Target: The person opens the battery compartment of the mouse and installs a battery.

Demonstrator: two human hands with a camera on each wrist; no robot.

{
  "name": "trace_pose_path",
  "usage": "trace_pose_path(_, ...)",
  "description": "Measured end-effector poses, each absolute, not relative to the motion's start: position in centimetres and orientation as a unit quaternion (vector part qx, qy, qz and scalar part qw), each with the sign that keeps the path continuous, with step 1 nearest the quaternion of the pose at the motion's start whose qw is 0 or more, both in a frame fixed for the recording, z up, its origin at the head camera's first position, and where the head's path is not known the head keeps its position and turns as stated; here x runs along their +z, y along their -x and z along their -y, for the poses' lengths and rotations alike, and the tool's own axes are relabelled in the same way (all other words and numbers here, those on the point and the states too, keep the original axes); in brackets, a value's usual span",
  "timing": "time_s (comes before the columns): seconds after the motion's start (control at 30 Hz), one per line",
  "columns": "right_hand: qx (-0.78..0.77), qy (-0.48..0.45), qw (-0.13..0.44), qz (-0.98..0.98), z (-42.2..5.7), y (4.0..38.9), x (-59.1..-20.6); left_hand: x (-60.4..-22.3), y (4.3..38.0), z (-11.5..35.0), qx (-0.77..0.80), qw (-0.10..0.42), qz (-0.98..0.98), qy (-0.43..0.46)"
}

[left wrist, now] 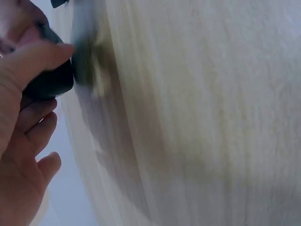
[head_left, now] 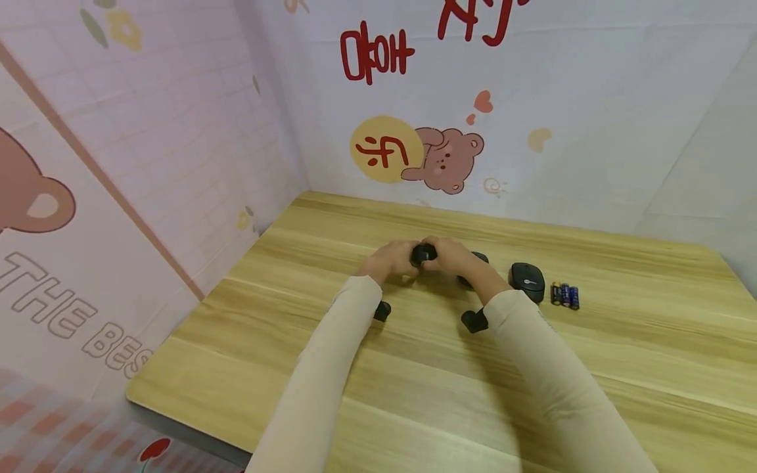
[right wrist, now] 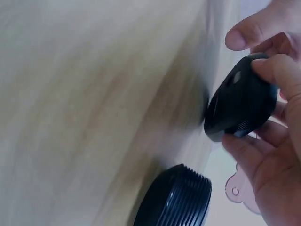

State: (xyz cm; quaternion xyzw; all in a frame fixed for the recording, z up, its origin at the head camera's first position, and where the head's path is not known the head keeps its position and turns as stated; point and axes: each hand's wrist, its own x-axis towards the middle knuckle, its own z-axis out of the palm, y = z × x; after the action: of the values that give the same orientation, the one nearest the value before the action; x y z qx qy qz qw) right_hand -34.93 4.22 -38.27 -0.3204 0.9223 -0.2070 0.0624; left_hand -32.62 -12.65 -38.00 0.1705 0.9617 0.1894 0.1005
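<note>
A dark computer mouse [head_left: 423, 255] is held above the table between both hands. My right hand [head_left: 451, 256] grips it, thumb on one face and fingers on the other, as the right wrist view shows of the mouse [right wrist: 242, 99]. The left hand [head_left: 390, 258] is at its other side; in the left wrist view the thumb [left wrist: 47, 55] lies across the mouse [left wrist: 54, 82], with curled fingers below. Contact of the left thumb is hard to tell. Behind the right forearm, a second mouse [head_left: 480, 256] is partly hidden; its ribbed side [right wrist: 188, 197] shows in the right wrist view.
Right of the arms, another black mouse [head_left: 527, 281] rests on the wooden table [head_left: 414, 387]. Several small batteries [head_left: 565, 295] lie beside it in a row. A printed wall cloth [head_left: 591, 131] hangs behind the table's far edge. Black wrist devices [head_left: 473, 320] sit at both cuffs.
</note>
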Motion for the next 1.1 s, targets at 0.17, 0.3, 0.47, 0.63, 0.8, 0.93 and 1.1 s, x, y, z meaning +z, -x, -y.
trace_pose_path(0.17, -0.320, 0.293, 0.059, -0.899, -5.4, 35.2, -37.9, -38.0, 32.5, 12.4, 0.234, 0.048, -0.957, -0.164)
trace_pose_path(0.3, -0.396, 0.261, 0.054, -0.879, -6.7, 34.6, -36.9, -37.5, 32.7, 12.0, 0.324, 0.033, -0.928, -0.182)
trace_pose_path(0.47, -0.465, 0.246, 0.051, -0.849, -8.3, 34.0, -35.5, -36.6, 32.7, 11.0, 0.420, 0.026, -0.884, -0.205)
trace_pose_path(0.63, -0.476, 0.237, 0.057, -0.845, -9.7, 33.3, -34.6, -36.1, 31.8, 9.9, 0.462, 0.027, -0.863, -0.205)
trace_pose_path(0.8, -0.465, 0.231, 0.053, -0.853, -10.9, 32.6, -34.4, -36.1, 31.0, 8.8, 0.519, 0.067, -0.830, -0.194)
trace_pose_path(0.93, -0.460, 0.228, 0.049, -0.857, -11.9, 32.1, -34.6, -36.3, 30.7, 7.7, 0.546, 0.099, -0.812, -0.184)
trace_pose_path(1.1, -0.471, 0.234, 0.070, -0.848, -13.3, 31.5, -34.6, -36.2, 30.2, 6.5, 0.553, 0.112, -0.807, -0.175)
